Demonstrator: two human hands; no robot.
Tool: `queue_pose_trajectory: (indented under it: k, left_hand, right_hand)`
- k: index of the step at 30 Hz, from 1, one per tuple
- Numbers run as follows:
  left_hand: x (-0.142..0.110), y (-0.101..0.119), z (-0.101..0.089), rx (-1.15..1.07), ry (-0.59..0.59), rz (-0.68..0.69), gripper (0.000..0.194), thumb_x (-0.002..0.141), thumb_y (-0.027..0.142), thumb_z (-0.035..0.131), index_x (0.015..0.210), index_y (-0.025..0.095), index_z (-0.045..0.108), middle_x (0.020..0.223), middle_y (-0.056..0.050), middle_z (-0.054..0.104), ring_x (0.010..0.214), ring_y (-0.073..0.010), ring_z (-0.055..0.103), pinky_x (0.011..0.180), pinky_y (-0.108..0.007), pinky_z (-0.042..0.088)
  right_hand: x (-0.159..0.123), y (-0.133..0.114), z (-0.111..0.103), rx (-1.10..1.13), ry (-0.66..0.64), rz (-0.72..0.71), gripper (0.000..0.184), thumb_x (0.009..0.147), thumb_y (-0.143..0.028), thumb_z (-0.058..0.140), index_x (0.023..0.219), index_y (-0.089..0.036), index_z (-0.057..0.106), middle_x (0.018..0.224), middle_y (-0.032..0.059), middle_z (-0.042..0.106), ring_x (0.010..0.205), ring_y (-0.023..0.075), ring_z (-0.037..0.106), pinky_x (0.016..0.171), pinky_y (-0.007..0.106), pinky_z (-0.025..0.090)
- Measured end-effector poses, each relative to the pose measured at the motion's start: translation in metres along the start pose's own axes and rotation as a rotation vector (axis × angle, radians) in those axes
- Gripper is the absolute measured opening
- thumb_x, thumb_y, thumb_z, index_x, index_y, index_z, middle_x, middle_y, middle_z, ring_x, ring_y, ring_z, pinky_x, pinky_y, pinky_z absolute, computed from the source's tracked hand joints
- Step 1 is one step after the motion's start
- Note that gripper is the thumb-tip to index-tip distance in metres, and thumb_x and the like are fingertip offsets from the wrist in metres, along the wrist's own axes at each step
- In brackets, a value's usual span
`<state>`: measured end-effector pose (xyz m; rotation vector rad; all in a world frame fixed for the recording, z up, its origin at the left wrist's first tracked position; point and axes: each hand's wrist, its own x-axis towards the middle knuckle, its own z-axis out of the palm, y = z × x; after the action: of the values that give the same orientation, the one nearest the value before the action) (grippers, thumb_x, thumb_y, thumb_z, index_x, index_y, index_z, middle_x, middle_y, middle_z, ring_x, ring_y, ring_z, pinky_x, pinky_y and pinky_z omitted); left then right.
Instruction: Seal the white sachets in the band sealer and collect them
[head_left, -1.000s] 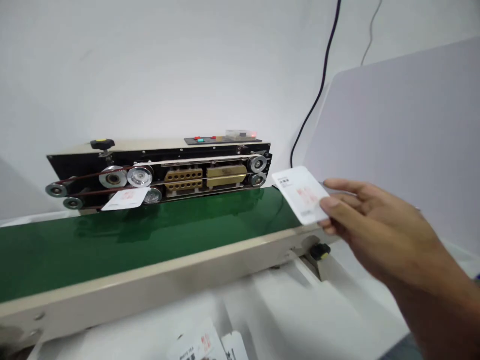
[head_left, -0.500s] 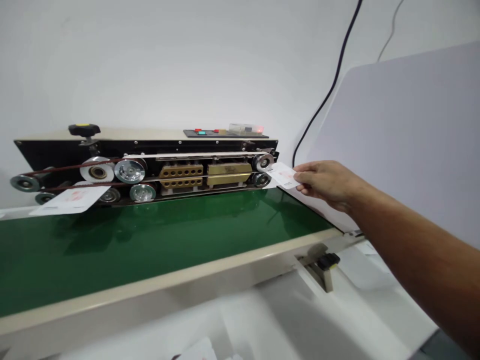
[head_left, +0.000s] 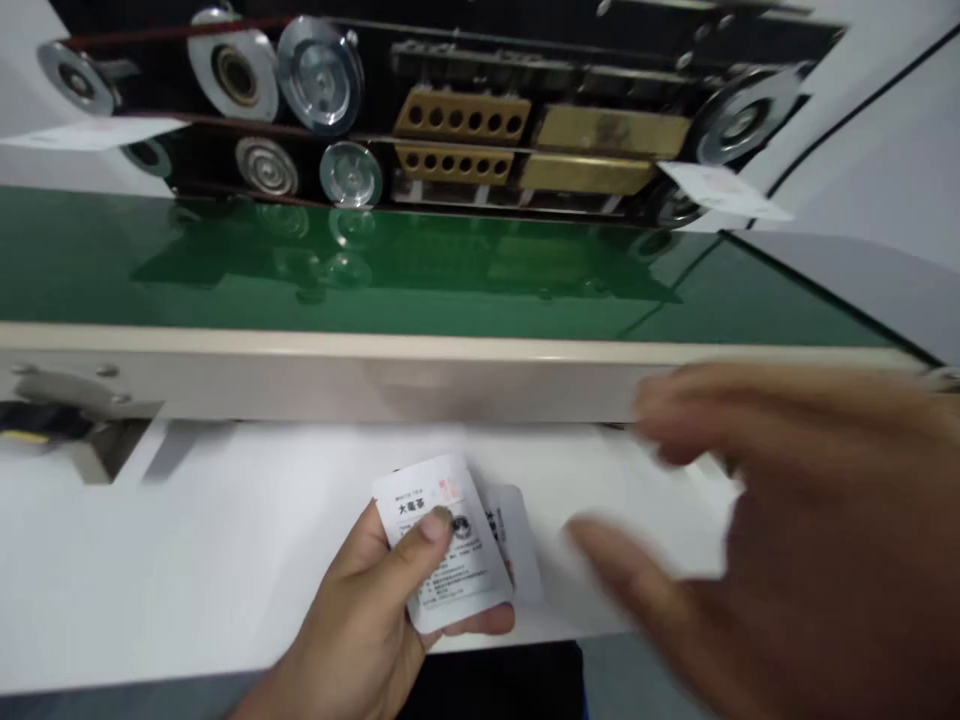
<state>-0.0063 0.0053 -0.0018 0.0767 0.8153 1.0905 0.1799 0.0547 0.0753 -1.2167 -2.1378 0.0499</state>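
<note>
Looking down from head cam: L hand (head_left: 352, 610) clenched on a tea sachet (head_left: 442, 540), thumb pressed on its printed front, w/ a 2nd sachet (head_left: 517, 540) fanned just behind it on the R-hand side. R hand (head_left: 780, 520) open, fingers spread, nothing in it, blurred, close to L hand and just below the cream conveyor rail (head_left: 375, 375). Beyond the rail, ahead of both hands, runs the green conveyor belt (head_left: 375, 270). Up and ahead of R hand, a far-right sachet (head_left: 720, 190) already sits at the right end of the band sealer (head_left: 480, 58), by its rollers. Well left of L hand, a far-left sachet (head_left: 90, 133) sticks out past the left rollers. Sealed or not: can't tell from here. White table (head_left: 225, 540) lies under both hands.
</note>
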Motion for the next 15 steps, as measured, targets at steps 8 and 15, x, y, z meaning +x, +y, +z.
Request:
queue_pose_trajectory:
  k: [8,15]
  left_hand:
    - [0.003,-0.001,-0.010,0.025,-0.207,0.055,0.033,0.086,0.036,0.077,0.114,0.022,0.066,0.098,-0.006,0.075,0.082,-0.0163,0.070,0.070,-0.026,0.054]
    - [0.001,0.004,-0.009,0.143,-0.261,0.041,0.019,0.093,0.030,0.069,0.111,0.027,0.066,0.108,-0.003,0.075,0.096,-0.0188,0.071,0.079,-0.032,0.061]
  right_hand:
    - [-0.031,-0.007,0.066,0.295,-0.406,0.034,0.044,0.092,-0.031,0.062,0.129,-0.015,0.047,0.123,0.0153,0.055,0.111,0.0295,0.058,0.089,0.048,0.056]
    - [-0.026,0.001,0.050,0.441,-0.161,0.169,0.013,0.097,-0.025,0.058,0.110,-0.028,0.056,0.104,0.0019,0.062,0.088,0.0196,0.063,0.073,0.035,0.055]
